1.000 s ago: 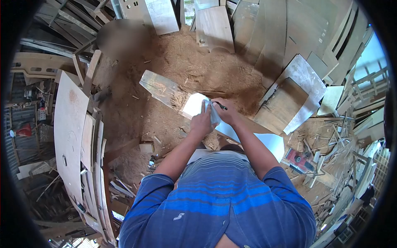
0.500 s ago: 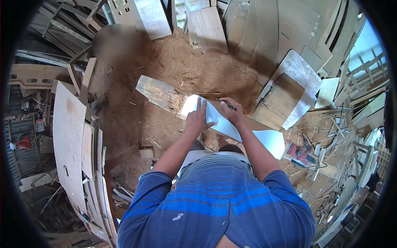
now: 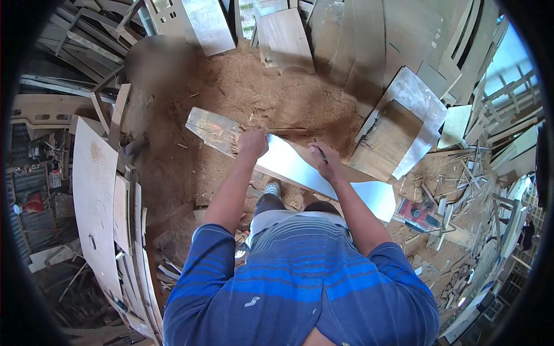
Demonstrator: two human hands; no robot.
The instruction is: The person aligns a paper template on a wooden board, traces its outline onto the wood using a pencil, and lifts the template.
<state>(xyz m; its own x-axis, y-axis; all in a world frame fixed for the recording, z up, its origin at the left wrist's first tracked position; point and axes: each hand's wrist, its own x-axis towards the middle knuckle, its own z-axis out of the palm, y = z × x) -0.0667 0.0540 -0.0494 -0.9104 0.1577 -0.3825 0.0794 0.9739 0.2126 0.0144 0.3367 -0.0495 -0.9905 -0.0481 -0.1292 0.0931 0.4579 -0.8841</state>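
A long white template [image 3: 294, 164] with a curved edge lies over a wooden board in front of me. It looks like a thin sheet. My left hand [image 3: 253, 143] is closed at the template's far left end, its fingers curled over that end and partly hidden. Near the curved upper edge, my right hand [image 3: 326, 163] holds a dark pen [image 3: 321, 153] between thumb and fingers. Brown wood of the board [image 3: 359, 174] shows along the template's upper side.
A worn plank [image 3: 212, 128] reaches out to the left under the work. Sawdust [image 3: 288, 101] covers the floor. Wood panels [image 3: 285, 40] lean at the back, and a long curved panel [image 3: 95, 202] stands on the left. A red tool [image 3: 416, 213] and offcuts lie on the right.
My left hand has gone from lying flat on the template to closing at its left end, moving left and up. My right hand, still with the pen, has shifted slightly down.
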